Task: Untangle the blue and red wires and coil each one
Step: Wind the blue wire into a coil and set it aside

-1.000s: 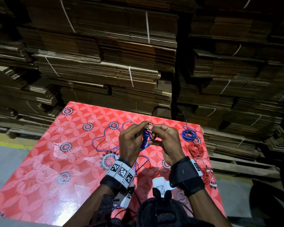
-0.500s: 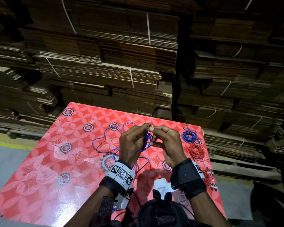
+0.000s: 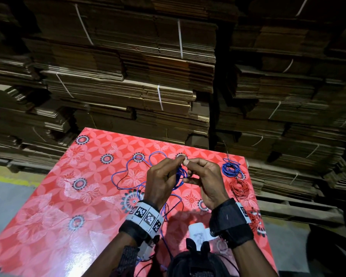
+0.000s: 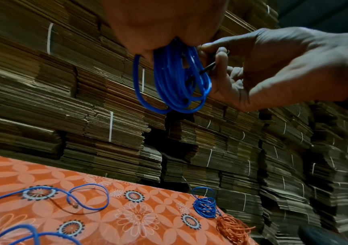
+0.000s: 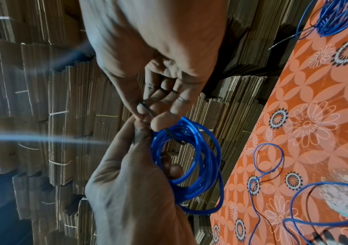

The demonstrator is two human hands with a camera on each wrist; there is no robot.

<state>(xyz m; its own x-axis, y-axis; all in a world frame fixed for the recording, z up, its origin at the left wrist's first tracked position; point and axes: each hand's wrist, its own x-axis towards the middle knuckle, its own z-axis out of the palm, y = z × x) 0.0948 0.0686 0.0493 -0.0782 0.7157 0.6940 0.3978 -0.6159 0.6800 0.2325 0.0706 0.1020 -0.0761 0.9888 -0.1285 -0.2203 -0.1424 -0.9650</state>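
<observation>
The left hand (image 3: 160, 180) grips a glossy bundle of round blue wire loops (image 4: 177, 79) above the surface, while the right hand (image 3: 206, 176) pinches a thin dark wire end (image 5: 147, 109) against it. Loose blue wire (image 3: 128, 176) trails over the shiny red floral-patterned surface (image 3: 48, 216). Finished blue coil (image 3: 231, 168) and red coil (image 3: 240, 186) lie just beside each other at right, before strapped corrugated cardboard stacks (image 3: 128, 76).
</observation>
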